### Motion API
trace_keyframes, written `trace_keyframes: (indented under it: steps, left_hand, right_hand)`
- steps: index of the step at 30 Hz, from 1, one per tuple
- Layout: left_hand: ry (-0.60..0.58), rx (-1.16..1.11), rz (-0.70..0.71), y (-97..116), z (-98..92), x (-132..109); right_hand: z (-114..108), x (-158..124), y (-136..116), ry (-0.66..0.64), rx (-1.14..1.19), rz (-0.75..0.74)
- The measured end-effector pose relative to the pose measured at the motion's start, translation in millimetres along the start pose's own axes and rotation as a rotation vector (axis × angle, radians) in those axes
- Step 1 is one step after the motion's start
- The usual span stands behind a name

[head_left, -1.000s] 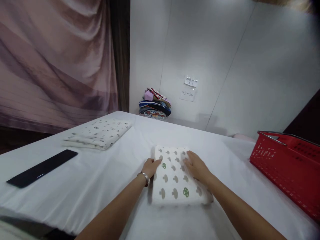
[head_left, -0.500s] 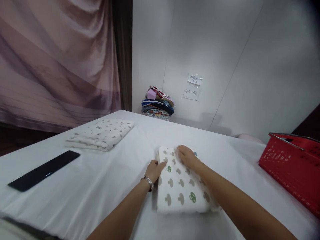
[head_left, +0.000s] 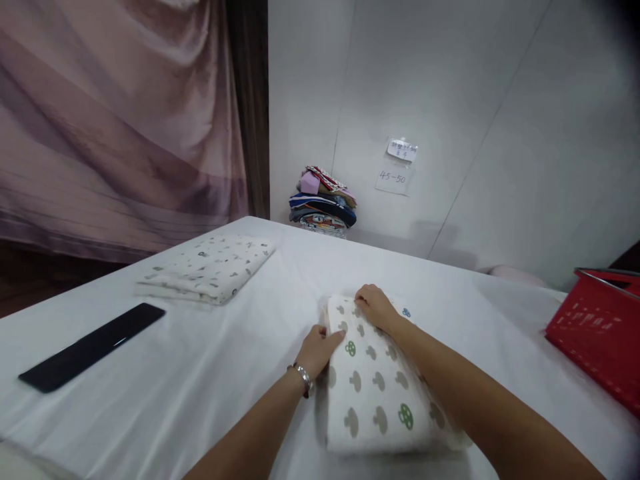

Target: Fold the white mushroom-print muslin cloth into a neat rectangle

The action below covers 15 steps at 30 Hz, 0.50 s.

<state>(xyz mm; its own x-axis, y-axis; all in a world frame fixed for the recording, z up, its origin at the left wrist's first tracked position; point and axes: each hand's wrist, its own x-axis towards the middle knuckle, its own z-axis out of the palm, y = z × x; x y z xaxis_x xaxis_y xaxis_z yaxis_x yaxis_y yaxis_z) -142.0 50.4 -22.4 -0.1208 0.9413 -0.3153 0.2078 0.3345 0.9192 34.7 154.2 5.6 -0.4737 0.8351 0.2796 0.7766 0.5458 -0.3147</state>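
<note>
A folded white cloth (head_left: 367, 387) printed with grey-brown and green mushrooms lies in front of me on the white-covered table. My left hand (head_left: 320, 350) holds its left edge, thumb on top and fingers tucked at the side, partly hidden. At the far edge of the same cloth, my right hand (head_left: 376, 308) has its fingers curled down on the fabric; the fingertips are partly out of sight. The right forearm covers part of the cloth's right side, where a blue mushroom shows beyond the wrist.
Another folded white cloth (head_left: 210, 267) with small dark prints lies at the far left. A flat black slab (head_left: 95, 347) rests nearer on that side. At the right is a red basket (head_left: 600, 333) with a metal handle. Folded fabrics (head_left: 324, 200) are stacked by the wall.
My right hand's fingers have gone from stretched flat to curled at the cloth's far edge. My left hand keeps its hold. The whole view has shifted slightly.
</note>
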Motion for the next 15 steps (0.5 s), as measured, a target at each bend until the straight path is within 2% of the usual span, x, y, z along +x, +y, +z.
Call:
trace_keyframes:
  steps: [5, 9, 15]
  left_hand:
    - [-0.015, -0.026, -0.011, -3.6, -0.5, 2.4]
    - [-0.022, -0.015, -0.01, -3.0, -0.8, 2.4]
    - [-0.027, -0.015, -0.025, -2.6, 0.0, 3.9]
  right_hand:
    - [5.1, 7.8, 0.6, 0.026, -0.009, 0.084]
    - [9.4, 9.9, 1.4, -0.001, 0.011, 0.094]
    - [-11.9, -2.9, 25.5, -0.057, 0.019, 0.091]
